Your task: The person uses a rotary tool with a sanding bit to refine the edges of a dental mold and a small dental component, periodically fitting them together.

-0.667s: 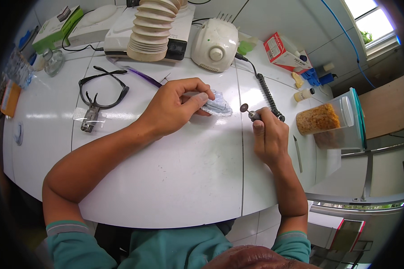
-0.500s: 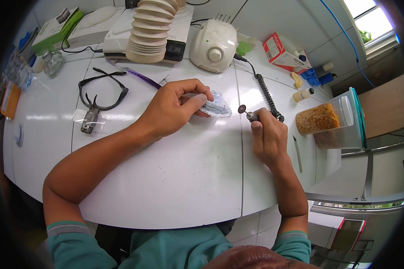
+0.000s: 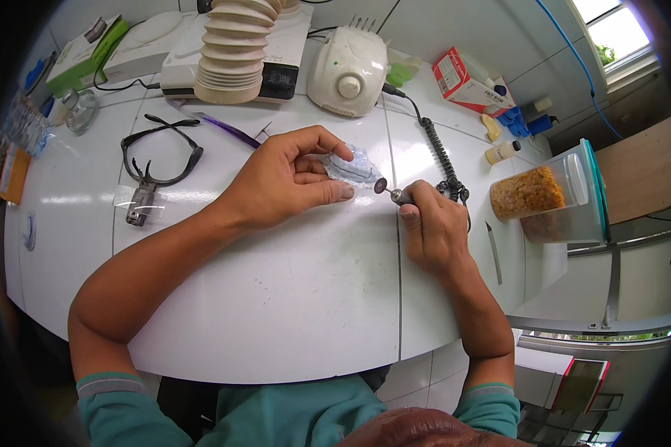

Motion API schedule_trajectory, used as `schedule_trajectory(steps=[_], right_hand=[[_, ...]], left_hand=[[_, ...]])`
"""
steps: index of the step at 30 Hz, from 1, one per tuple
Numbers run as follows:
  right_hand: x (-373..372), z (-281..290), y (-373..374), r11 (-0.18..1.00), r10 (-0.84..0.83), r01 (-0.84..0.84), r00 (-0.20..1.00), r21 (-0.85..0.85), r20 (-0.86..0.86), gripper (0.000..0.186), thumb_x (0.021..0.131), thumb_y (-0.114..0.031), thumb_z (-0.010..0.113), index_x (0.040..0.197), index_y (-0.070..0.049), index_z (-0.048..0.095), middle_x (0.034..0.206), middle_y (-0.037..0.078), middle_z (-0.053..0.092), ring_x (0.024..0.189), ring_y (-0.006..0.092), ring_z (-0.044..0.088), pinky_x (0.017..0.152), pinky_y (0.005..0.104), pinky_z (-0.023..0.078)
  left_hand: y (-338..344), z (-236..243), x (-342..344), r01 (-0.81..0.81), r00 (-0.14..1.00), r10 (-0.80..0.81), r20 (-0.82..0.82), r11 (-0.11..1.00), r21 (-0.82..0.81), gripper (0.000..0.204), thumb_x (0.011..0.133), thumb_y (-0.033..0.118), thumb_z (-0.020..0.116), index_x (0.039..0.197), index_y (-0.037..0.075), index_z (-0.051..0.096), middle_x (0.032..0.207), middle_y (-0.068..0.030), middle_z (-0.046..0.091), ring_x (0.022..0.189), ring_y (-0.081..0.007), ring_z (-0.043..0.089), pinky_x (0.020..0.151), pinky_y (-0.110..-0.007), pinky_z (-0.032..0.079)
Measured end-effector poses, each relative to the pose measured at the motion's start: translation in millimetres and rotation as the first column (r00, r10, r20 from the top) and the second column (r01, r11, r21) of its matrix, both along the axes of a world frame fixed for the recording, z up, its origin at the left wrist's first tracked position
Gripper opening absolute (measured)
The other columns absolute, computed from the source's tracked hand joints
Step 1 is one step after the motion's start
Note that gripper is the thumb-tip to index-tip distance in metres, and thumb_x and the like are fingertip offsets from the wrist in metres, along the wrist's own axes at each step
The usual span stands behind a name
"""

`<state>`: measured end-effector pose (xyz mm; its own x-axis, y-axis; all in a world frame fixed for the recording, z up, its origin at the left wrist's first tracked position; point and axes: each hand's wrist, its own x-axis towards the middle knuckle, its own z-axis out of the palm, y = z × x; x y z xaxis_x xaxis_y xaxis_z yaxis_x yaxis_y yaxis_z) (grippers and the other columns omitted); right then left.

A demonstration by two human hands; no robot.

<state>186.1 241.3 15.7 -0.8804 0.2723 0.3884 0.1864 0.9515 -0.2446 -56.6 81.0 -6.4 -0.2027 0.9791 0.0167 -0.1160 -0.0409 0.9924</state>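
My left hand (image 3: 279, 175) holds a pale blue, crinkly-looking piece (image 3: 358, 167) near the tabletop. The index fingertip rests on its top, the thumb stretches along its near side, and the other fingers curl at its left. My right hand (image 3: 440, 227) grips a rotary tool handpiece (image 3: 399, 197) that points left. At its tip a small dark cutting disc (image 3: 380, 185) stands right at the piece's right edge; whether they touch I cannot tell. A coiled black cord (image 3: 440, 149) links the handpiece to a white control box (image 3: 350, 71) with a round knob.
Behind my left hand stand a ribbed hose (image 3: 233, 52) and a purple-handled tool (image 3: 227, 128). Black-framed glasses (image 3: 194, 158) lie at left. To the right are a knife (image 3: 493, 253), a small bottle (image 3: 502, 153), a container of orange-brown granules (image 3: 528, 197) and a red-white box (image 3: 466, 82).
My right hand has moved left, bringing the disc from a gap away up to the piece's edge. My left thumb has shifted from the top of the piece down to its near side.
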Motion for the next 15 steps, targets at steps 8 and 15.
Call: schedule_trajectory(steps=[8, 15], right_hand=[[-2.6, -2.9, -2.6, 1.0, -0.013, 0.013, 1.0, 0.004, -0.005, 0.031, 0.115, -0.032, 0.062, 0.1, -0.004, 0.062, 0.08, 0.013, 0.065, 0.064, 0.0373, 0.065, 0.058, 0.0453, 0.05], [-2.7, -2.6, -2.5, 0.999, -0.035, 0.035, 0.999, 0.015, 0.015, 0.031, 0.115, -0.032, 0.062, 0.1, -0.004, 0.062, 0.08, 0.014, 0.066, 0.064, 0.0372, 0.066, 0.057, 0.0453, 0.05]], left_hand=[[-0.2, 0.0, 1.7, -0.013, 0.998, 0.012, -0.054, 1.0, -0.016, 0.041, 0.094, 0.001, 0.088, 0.128, 0.0, 0.067, 0.149, -0.0196, 0.066, 0.117, -0.0158, 0.073, 0.106, -0.029, 0.063], [-0.2, 1.8, 1.9, -0.013, 0.997, 0.011, -0.078, 1.0, -0.017, 0.039, 0.094, 0.001, 0.089, 0.126, 0.0, 0.068, 0.146, -0.018, 0.067, 0.111, -0.0118, 0.072, 0.1, -0.025, 0.063]])
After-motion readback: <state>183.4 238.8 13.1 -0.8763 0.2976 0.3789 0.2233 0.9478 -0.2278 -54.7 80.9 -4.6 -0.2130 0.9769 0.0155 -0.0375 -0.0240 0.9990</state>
